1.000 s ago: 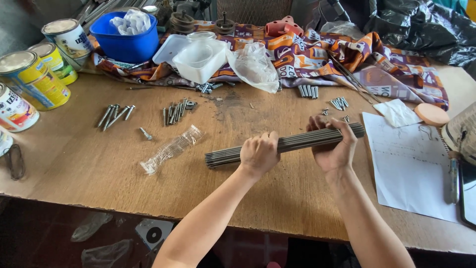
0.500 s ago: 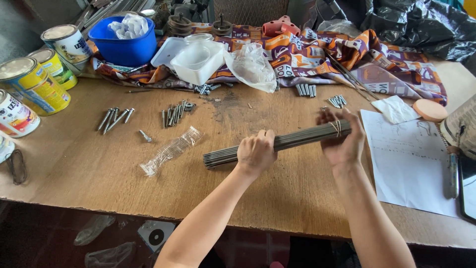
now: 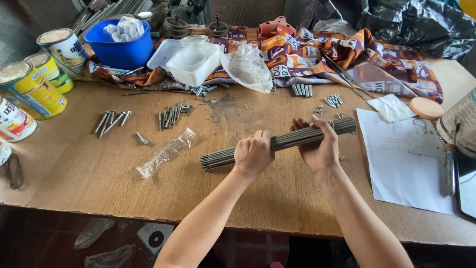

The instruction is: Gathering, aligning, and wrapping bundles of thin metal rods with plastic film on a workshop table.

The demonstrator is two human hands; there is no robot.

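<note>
Rod bundle (image 3: 292, 140): long bunch of thin dark metal rods, held level just above the desk (image 3: 89, 173), slanting from lower left up to the right. Head view only.

L hand (image 3: 254, 155) wrapped over the bundle near its middle, knuckles up, fingers (image 3: 248, 149) curled shut round the rods. R hand (image 3: 317, 146) grips further along toward the right end, fingers (image 3: 302, 124) closed over the top, thumb (image 3: 325, 126) across the rods. Both forearms come in from the bottom edge.

Around, w/ nothing between the hands and the bundle:
- crumpled clear plastic sleeve (image 3: 167, 153) lying on desk, left of the bundle's near end, apart from it.
- loose screws in small heaps: one (image 3: 111, 121) far left, one (image 3: 172, 116) nearer centre, single screw (image 3: 142, 138) between them & the sleeve.
- more short pins (image 3: 301, 90) and (image 3: 333, 100) behind the R hand, near the cloth edge.
- patterned orange/purple cloth (image 3: 317, 54) across the back of the desk.
- on it: blue bowl (image 3: 118, 47) w/ white stuffing, white plastic tub (image 3: 193, 63), clear bag (image 3: 246, 68).
- paint tins (image 3: 29, 89) stacked at left edge.
- white paper sheet (image 3: 404, 159) right of the R hand, small round orange pad (image 3: 426, 107) beyond it.
- black plastic sheeting (image 3: 416, 22) top right.

Bundle's right tip ends just short of the paper.
</note>
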